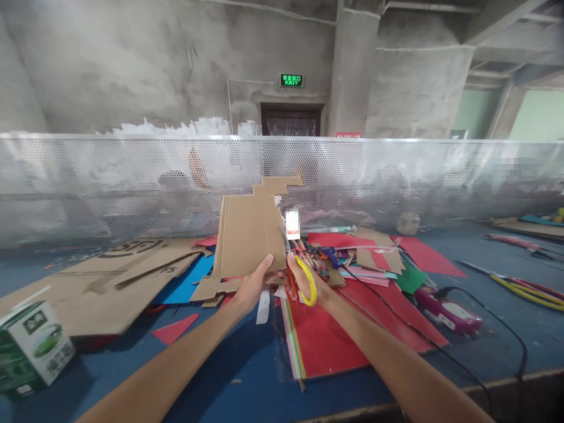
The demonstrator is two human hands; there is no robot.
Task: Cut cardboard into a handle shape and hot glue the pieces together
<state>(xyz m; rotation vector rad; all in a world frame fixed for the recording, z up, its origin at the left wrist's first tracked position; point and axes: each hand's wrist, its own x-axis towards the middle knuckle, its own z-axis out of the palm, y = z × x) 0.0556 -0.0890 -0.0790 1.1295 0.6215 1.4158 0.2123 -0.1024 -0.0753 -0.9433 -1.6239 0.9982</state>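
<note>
My left hand grips the lower edge of a brown cardboard piece and holds it upright above the table. My right hand is closed in the yellow handles of scissors, whose blades reach up along the cardboard's right edge. The top of the cardboard has a stepped, cut outline.
Blue table with flat cardboard sheets at left, a green and white box at the near left, red and coloured paper sheets under my hands, a purple tool with a black cord at right. A perforated metal screen runs along the back.
</note>
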